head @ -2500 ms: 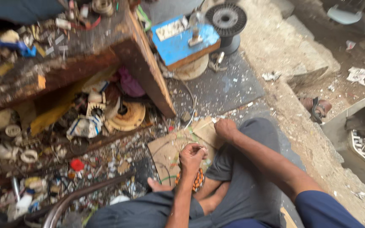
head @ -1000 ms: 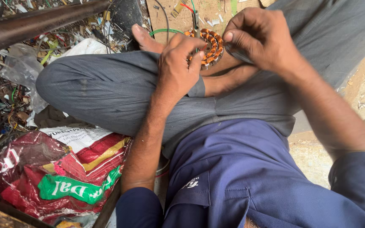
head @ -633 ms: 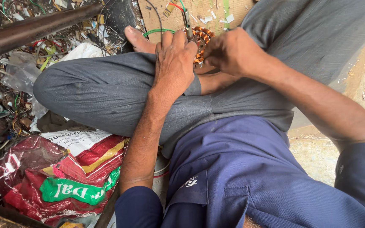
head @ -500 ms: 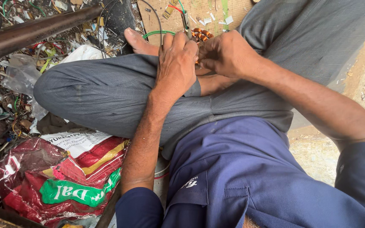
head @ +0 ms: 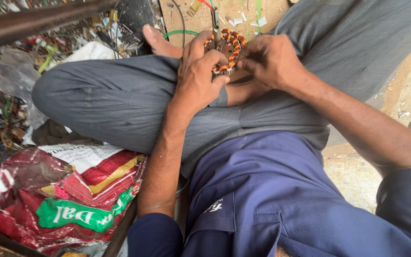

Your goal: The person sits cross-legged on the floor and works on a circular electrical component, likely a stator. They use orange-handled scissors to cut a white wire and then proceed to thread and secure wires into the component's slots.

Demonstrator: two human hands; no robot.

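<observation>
I sit cross-legged in grey trousers and a blue shirt. A round motor stator (head: 228,48) wound with orange copper coils rests above my crossed ankles. My left hand (head: 197,71) grips its left and lower side, thumb pressed against the coils. My right hand (head: 268,59) pinches at the coils on its right edge. Red and green wires (head: 182,32) lead from the stator over a piece of brown cardboard (head: 234,12) lying beyond my feet.
A red, green and white plastic sack (head: 58,195) lies by my left knee. Scrap, wires and plastic litter (head: 10,85) cover the ground at left under a rusty metal bar (head: 34,19). A rough concrete ledge (head: 405,90) runs along the right.
The view dropped from the cluttered workbench and floor to my lap. Over the last second both hands stayed on the stator, with the right fingers closing in on its right edge.
</observation>
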